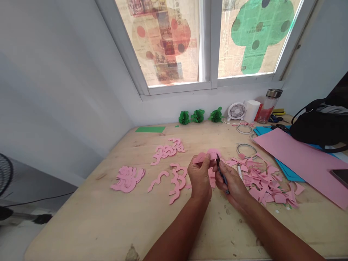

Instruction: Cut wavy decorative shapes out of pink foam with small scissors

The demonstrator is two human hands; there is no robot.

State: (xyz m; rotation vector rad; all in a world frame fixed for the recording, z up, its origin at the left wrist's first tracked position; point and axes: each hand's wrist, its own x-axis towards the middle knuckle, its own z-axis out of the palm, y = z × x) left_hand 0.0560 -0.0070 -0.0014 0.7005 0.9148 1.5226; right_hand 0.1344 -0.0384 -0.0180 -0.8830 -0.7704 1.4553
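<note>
My left hand (pixel 200 175) pinches a curved piece of pink paper (pixel 199 158) between thumb and fingers, above the table. Closed around black scissors (pixel 223 177) is my right hand (pixel 232 181); the blades point up at the edge of the paper, and the fingers partly hide the handles. Just left of my hands lie wavy pink paper cut-outs (pixel 178 181). Further left sits a stack of similar pink cut-outs (pixel 127 178), with another group of wavy strips (pixel 167 150) behind. A heap of pink paper scraps (pixel 266 181) spreads beside my right hand.
Pink sheets (pixel 301 159) rest over blue sheets (pixel 289 172) at the right, near a black bag (pixel 320 123) and a phone (pixel 341 176). Along the wall stand green paper ornaments (pixel 198 116), a small fan (pixel 236 111) and a glass bottle (pixel 269 107). Tape-like rings (pixel 246 149) lie behind the scraps.
</note>
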